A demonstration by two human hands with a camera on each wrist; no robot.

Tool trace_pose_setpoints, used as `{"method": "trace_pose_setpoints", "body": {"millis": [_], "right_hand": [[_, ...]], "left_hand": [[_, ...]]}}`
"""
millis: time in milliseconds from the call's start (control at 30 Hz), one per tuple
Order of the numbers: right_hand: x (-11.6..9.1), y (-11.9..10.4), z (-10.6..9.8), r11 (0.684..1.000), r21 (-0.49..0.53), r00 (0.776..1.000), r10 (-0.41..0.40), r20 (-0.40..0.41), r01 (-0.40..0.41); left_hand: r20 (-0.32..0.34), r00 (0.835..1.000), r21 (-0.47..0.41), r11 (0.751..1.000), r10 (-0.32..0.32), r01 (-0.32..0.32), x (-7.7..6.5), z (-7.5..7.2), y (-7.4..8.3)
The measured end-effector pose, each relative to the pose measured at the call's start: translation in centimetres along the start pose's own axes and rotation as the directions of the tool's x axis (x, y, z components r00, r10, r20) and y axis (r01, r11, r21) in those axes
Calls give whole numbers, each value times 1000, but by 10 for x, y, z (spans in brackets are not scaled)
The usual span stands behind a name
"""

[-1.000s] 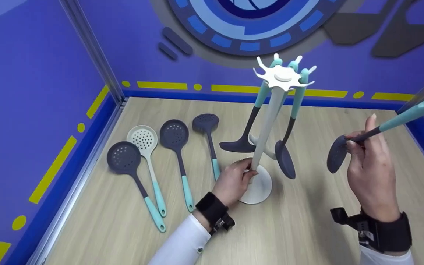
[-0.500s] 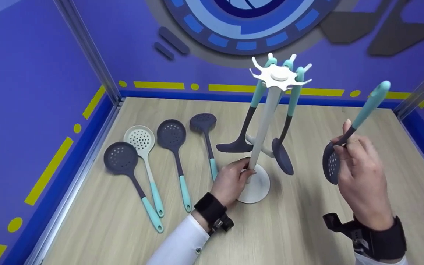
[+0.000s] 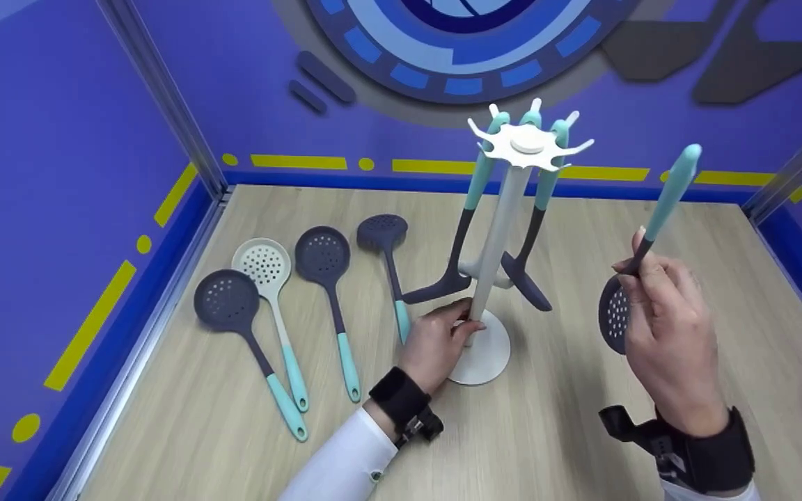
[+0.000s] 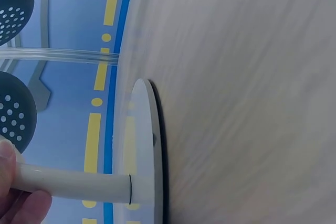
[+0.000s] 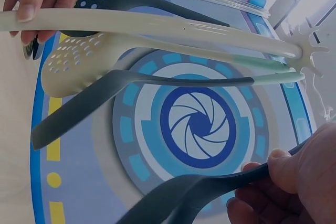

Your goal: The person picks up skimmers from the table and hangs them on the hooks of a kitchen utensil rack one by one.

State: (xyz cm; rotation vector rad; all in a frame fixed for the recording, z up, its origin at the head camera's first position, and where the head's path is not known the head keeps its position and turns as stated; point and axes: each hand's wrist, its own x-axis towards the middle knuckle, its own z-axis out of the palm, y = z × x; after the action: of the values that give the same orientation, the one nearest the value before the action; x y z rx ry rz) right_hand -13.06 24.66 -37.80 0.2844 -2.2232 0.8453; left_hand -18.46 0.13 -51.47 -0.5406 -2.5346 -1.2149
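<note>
My left hand [image 3: 436, 348] grips the lower pole of a white utensil stand [image 3: 500, 223], just above its round base. From the stand's pronged top hang two dark utensils [image 3: 458, 254] [image 3: 530, 236] with teal handles, and a pale perforated skimmer [image 5: 73, 59] partly hidden behind the pole. Off to the right, my right hand [image 3: 676, 341] pinches a dark skimmer [image 3: 613, 313] by its neck, above the table. Its teal handle points up and its perforated head hangs low, partly covered by the hand. In the right wrist view, thumb and fingers [image 5: 286, 169] close around that dark neck.
Several perforated skimmers lie on the wooden table [image 3: 185, 417] to the left: a dark one [image 3: 227, 299], a pale one [image 3: 262, 263], another dark one [image 3: 323, 254] and a dark one [image 3: 382, 232] close to the stand. Blue printed panels [image 3: 60, 174] wall the table's left, back and right.
My right hand has moved left toward the stand and tipped the skimmer's handle more upright. The stand's top has turned, swinging the hanging utensils around with it. My left hand still holds the pole.
</note>
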Motion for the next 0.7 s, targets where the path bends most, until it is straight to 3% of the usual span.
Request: {"method": "trace_pose_setpoints", "body": {"millis": [233,467,700], "right_hand": [[-2,-2,7,1000,4,1000,-18,15,18],[-3,-2,9,1000,-10,1000,-13,20,14],[-2,-1,10,999,-24,1000,-22,14,23]], "left_hand": [[-30,999,-17,1000,23,-23,-2,2,0],[17,1000,-71,997,-20,21,-1,0,2],[36,999,-38,999,-30,32,-1,0,2]]}}
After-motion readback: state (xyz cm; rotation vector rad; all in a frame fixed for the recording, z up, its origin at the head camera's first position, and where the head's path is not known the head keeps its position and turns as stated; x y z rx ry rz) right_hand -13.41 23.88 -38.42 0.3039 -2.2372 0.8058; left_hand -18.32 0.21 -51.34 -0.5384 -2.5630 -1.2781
